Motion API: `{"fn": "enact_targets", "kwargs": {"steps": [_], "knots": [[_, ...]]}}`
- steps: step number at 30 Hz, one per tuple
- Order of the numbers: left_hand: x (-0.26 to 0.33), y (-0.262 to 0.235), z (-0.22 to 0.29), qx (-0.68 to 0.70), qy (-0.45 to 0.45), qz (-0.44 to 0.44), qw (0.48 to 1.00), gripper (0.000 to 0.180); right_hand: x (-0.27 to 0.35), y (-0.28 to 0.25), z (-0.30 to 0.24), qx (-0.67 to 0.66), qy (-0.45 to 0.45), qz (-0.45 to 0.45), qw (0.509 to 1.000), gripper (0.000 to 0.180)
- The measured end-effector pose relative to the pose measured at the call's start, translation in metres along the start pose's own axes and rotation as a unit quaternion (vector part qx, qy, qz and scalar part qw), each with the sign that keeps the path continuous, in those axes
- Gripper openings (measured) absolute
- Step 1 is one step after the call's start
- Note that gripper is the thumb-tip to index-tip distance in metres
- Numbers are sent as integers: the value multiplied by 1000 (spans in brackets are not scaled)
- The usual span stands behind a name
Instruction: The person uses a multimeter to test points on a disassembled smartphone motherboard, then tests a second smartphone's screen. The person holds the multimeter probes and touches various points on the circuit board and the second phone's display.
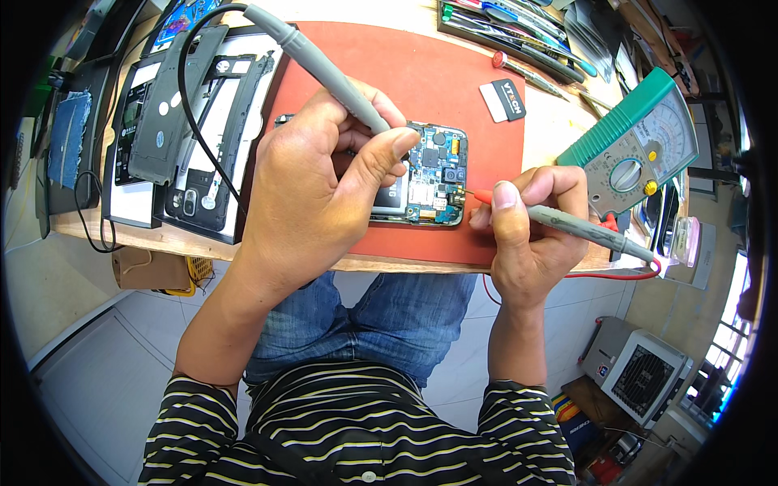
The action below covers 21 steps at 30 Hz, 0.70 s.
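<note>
An opened smartphone (425, 174) lies on a red mat, its blue circuit board and part of its battery bare. My left hand (316, 170) is closed around a grey test probe (312, 61) with a black lead; its tip is hidden behind my fingers, over the phone. In my right hand (535, 223) I pinch a second grey test probe (583, 229) with a red lead. Its thin metal tip reaches the right edge of the board; whether it touches I cannot tell. To the right stands a green and grey analogue multimeter (636, 146) with a round dial.
Boxes with phone back covers (174, 121) sit left on the wooden table. A tool tray (519, 32) with pens and tweezers lies at the back right, near a screwdriver (527, 73). A small white and black card (502, 101) rests on the red mat (365, 65).
</note>
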<state>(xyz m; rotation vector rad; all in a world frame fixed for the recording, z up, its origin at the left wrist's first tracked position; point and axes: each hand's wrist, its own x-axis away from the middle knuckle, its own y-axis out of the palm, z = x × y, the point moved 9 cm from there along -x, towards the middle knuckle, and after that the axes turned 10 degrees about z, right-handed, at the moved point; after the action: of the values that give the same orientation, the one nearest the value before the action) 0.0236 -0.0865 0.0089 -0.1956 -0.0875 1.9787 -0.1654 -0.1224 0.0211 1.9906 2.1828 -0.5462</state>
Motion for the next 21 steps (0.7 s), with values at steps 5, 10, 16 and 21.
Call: {"fn": "enact_targets", "kwargs": {"steps": [5,10,16,21], "knots": [[0,0,1,3,3,2,1000,14,1,1,1,-6,6,-3,1000,20],[0,1,2,-5,8,0,1000,14,0,0,1,3,-2,-6,1000,20],[0,1,2,3,6,2,1000,14,1,-1,-1,-15,-6,7,1000,21],[0,0,1,1,9,0,1000,14,0,0,-1,-12,-1,3,1000,20]]}}
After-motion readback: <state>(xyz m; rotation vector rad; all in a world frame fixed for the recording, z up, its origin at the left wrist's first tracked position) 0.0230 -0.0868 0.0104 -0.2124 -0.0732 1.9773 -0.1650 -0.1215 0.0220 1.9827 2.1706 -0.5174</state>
